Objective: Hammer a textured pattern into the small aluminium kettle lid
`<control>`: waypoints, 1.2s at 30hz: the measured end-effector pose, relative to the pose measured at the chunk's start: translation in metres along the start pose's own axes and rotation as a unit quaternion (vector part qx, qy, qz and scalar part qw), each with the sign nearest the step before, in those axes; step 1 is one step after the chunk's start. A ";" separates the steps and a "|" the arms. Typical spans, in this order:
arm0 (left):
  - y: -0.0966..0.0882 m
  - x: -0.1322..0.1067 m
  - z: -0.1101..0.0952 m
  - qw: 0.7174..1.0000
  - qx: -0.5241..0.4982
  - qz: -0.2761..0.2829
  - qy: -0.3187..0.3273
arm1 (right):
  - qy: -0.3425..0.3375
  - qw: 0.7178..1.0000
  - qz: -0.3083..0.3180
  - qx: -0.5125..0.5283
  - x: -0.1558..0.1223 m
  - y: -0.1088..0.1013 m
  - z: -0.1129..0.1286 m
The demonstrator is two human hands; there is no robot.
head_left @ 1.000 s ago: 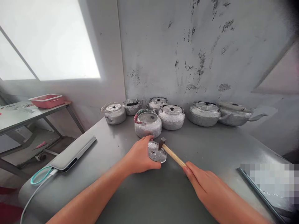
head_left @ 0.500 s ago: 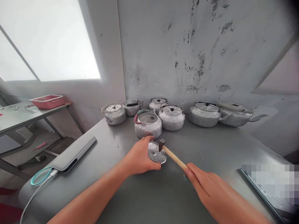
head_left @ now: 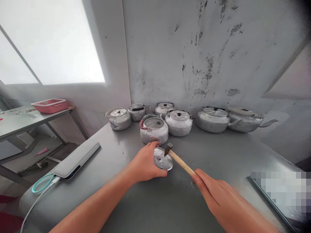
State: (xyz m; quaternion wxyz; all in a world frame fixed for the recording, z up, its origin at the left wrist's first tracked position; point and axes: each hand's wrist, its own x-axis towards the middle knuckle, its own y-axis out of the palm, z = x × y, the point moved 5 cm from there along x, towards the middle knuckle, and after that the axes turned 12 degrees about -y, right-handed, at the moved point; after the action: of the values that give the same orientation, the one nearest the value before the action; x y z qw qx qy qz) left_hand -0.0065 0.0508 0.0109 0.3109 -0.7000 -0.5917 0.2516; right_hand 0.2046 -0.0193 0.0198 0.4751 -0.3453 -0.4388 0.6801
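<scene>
My left hand [head_left: 145, 163] grips the edge of a round, silvery kettle lid [head_left: 162, 163] with a small hole near its middle. The thumb is at the near rim and the fingers curl round the far side. Wrapped round a wooden handle, my right hand [head_left: 210, 187] holds a hammer [head_left: 181, 162]. Its dark metal head is over the right part of the lid; whether it touches cannot be told. Just behind the lid stands an uncovered kettle [head_left: 154, 134] with a red and green wrapped handle.
Several dented metal kettles [head_left: 178, 126] line the wall side of the grey table [head_left: 155, 210]. A grey case-like device [head_left: 76, 160] with a white cable lies left. At right is a dark-edged flat object [head_left: 269, 200], partly blurred. A pink basket [head_left: 50, 106] sits on another table.
The hammer head has tilted slightly, its lower end shifting a little left over the lid. Both hands stay nearly in place, still holding the lid and the hammer.
</scene>
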 end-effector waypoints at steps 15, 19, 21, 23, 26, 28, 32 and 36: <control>0.001 0.000 0.001 1.000 0.006 0.000 0.003 | -0.006 1.000 -0.015 0.007 0.002 0.002 -0.004; 0.000 0.000 0.000 1.000 0.000 0.002 0.002 | -0.017 1.000 -0.019 0.014 0.002 0.002 -0.005; 0.000 0.000 0.000 1.000 -0.002 0.003 0.002 | -0.025 0.999 -0.027 0.015 0.002 0.001 -0.005; 0.000 0.000 0.000 1.000 -0.003 0.003 0.001 | -0.024 0.999 -0.025 0.017 0.002 0.000 -0.004; 0.001 0.000 0.000 1.000 0.000 0.005 -0.002 | -0.011 1.000 -0.013 0.020 0.002 -0.001 -0.002; 0.001 0.000 0.000 1.000 0.001 0.005 0.000 | -0.008 1.000 -0.014 0.016 0.002 -0.002 -0.001; 0.000 0.000 0.000 1.000 -0.002 0.005 0.001 | -0.017 1.000 -0.020 0.007 0.002 -0.002 -0.001; 0.000 -0.001 -0.001 1.000 -0.002 0.006 0.000 | -0.010 1.000 -0.018 0.002 0.002 -0.002 -0.003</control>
State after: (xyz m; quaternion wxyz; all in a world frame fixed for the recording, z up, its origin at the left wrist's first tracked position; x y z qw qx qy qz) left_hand -0.0063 0.0502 0.0114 0.3085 -0.7041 -0.5878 0.2523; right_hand 0.2077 -0.0161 0.0205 0.4834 -0.3292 -0.4484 0.6759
